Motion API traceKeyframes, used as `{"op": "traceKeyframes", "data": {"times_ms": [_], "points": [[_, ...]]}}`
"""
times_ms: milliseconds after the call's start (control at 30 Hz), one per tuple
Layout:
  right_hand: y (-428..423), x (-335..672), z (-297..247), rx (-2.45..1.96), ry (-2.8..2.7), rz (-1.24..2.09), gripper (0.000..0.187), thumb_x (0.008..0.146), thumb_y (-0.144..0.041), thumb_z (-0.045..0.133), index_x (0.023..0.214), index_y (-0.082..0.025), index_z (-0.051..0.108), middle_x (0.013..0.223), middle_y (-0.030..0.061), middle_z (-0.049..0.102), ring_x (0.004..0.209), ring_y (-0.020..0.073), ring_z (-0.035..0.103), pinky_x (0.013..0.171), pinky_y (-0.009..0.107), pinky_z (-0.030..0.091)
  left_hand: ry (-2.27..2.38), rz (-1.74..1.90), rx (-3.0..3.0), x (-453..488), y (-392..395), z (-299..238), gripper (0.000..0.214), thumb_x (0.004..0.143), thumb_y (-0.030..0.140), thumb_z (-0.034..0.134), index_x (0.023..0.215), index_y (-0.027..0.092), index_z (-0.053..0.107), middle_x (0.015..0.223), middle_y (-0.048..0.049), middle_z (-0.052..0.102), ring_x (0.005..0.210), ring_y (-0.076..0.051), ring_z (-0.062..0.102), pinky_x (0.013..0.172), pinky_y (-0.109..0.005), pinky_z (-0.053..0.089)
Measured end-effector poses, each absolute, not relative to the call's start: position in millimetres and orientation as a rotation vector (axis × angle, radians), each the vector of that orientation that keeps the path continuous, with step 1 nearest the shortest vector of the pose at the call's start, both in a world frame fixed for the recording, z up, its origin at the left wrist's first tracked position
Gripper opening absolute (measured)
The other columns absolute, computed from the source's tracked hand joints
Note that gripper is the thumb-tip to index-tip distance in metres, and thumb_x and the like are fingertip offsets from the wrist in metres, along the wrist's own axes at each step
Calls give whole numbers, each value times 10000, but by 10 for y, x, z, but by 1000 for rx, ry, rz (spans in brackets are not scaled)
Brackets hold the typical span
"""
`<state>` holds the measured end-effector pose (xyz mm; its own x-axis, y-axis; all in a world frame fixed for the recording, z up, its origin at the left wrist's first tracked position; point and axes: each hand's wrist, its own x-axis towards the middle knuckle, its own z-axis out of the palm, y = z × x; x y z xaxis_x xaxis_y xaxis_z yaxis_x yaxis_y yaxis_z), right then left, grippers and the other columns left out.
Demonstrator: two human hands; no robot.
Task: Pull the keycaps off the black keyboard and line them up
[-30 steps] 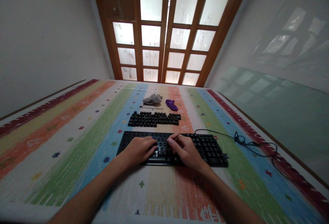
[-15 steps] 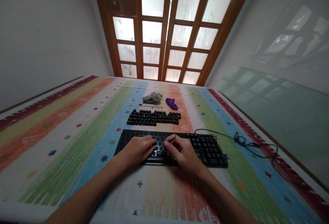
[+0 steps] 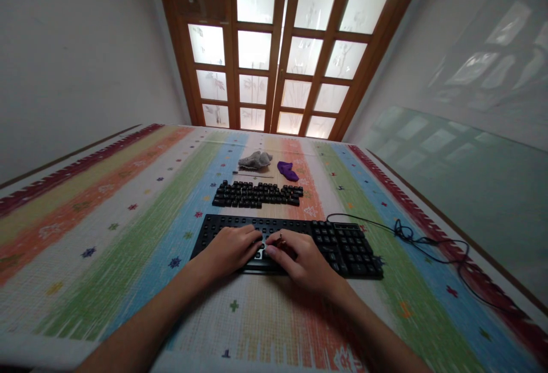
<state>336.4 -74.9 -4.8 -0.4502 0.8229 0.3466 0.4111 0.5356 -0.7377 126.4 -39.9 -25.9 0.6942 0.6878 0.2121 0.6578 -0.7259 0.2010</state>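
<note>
A black keyboard point(image 3: 274, 224) lies on the tablecloth, its left and middle part stripped of keycaps and its number pad still capped. My left hand point(image 3: 233, 249) rests palm down over the stripped left part, fingers extended and touching it. Beside it, my right hand point(image 3: 299, 256) is closed, with thumb and index fingertips at the bare key sockets in the middle. Something small, thin and brownish shows between its fingers, too unclear to name. Behind the keyboard, loose black keycaps point(image 3: 257, 195) are laid out in rows.
Beyond the keycaps lie a thin stick point(image 3: 254, 175), a crumpled grey cloth point(image 3: 256, 160) and a purple cloth point(image 3: 288, 171). The keyboard's black cable point(image 3: 411, 233) coils off to the right. A striped tablecloth point(image 3: 141, 236) covers the table.
My right hand has shifted slightly left, bringing its fingertips closer to my left hand. My left hand stays where it was. The view has tilted a little.
</note>
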Motion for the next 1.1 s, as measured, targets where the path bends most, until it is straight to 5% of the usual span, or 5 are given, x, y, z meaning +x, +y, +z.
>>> {"op": "traceKeyframes", "data": {"times_ms": [533, 1100], "points": [[-607, 3359, -82, -1130, -1897, 844, 291, 992, -414, 509, 881, -182, 644, 695, -1, 624, 623, 138, 570, 623, 251, 438, 1086, 434, 2835, 1273, -395, -290, 220, 990, 231, 443, 982, 155, 650, 838, -55, 663, 699, -168, 649, 629, -269, 506], [-466, 3362, -195, -1244, -1653, 998, 410, 956, -589, 466, 809, -210, 518, 581, -18, 594, 426, 123, 534, 402, 229, 398, 1084, 452, 2823, 1275, -398, -287, 230, 989, 238, 442, 1010, 153, 655, 875, -68, 683, 744, -184, 673, 649, -278, 520]]}}
